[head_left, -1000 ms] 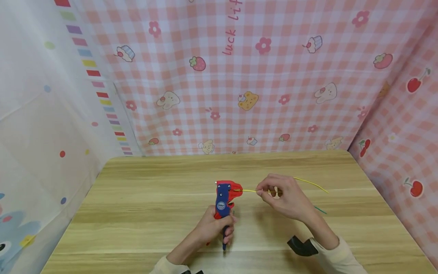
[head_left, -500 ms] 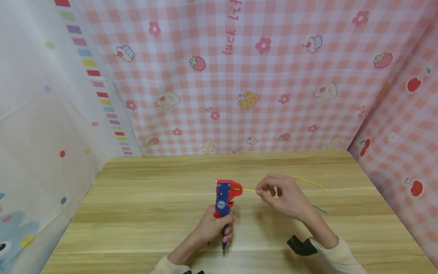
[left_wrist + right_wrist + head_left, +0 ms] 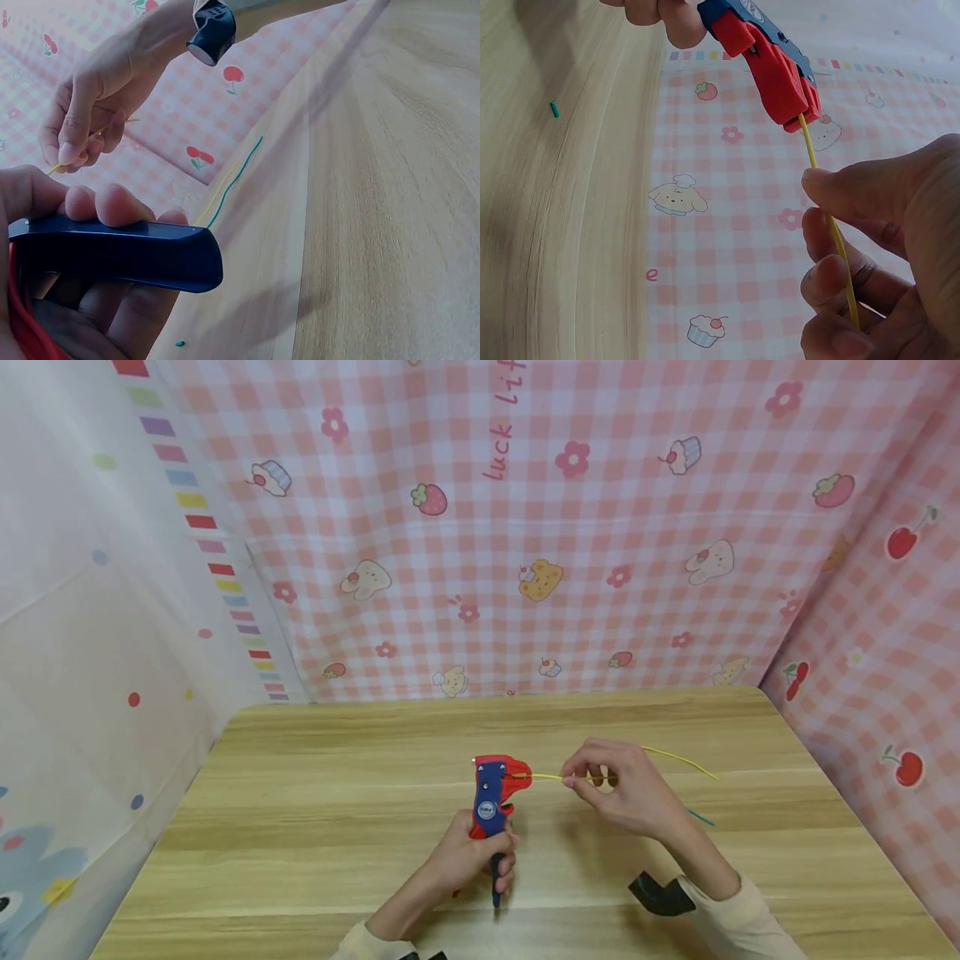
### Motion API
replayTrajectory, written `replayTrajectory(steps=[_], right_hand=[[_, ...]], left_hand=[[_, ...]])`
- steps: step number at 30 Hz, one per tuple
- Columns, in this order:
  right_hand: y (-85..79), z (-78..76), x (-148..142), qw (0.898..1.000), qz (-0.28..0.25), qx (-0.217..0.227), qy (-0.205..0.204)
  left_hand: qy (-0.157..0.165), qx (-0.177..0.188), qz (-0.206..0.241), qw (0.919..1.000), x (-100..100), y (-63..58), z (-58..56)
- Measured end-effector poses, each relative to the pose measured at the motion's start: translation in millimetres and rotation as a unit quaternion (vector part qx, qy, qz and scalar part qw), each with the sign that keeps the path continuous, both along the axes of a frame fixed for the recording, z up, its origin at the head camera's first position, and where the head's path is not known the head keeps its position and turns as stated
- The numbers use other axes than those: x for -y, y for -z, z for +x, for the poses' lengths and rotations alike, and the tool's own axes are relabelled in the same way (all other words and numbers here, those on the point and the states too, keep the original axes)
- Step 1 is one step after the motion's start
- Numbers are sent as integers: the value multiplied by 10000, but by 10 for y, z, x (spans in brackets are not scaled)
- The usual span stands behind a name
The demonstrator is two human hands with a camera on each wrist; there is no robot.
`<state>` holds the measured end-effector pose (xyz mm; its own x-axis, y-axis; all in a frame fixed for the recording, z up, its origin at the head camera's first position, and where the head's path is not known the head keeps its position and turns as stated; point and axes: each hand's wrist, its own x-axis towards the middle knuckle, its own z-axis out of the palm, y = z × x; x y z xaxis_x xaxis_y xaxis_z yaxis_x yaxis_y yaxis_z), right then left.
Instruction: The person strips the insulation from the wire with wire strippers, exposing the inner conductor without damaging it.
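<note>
At the head view's lower centre, the left hand (image 3: 474, 857) was curled round the red-and-blue tool (image 3: 489, 792), seemingly to aim its red nose (image 3: 520, 767) rightward; farther right, the right hand (image 3: 632, 792) pinched the yellow wire (image 3: 547, 776) (which ran into that nose), probably for straightness.

A light wooden tabletop (image 3: 315, 793), streaked with brown grain, its far corners rounded. Lying on its right side – near each other – are a curved yellow wire (image 3: 681, 760) and a green wire (image 3: 701, 817); a short green piece (image 3: 554, 109) lies apart.
</note>
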<state>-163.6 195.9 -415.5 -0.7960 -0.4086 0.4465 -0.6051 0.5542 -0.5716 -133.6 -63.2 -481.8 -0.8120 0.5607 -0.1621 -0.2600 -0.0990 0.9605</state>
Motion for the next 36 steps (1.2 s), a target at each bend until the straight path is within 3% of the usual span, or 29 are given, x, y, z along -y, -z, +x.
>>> replayTrajectory(steps=[29,32,36], right_hand=[[10,-37,-26,9999,77,-81,-24],[15,-38,-26,9999,94,-97,-24],[23,-40,-16,9998,111,-167,-14]], left_hand=[[61,129,112,9998,-17,29,1],[-25,113,158,9998,-34,31,19],[-417,229,105,9988,-43,42,21]])
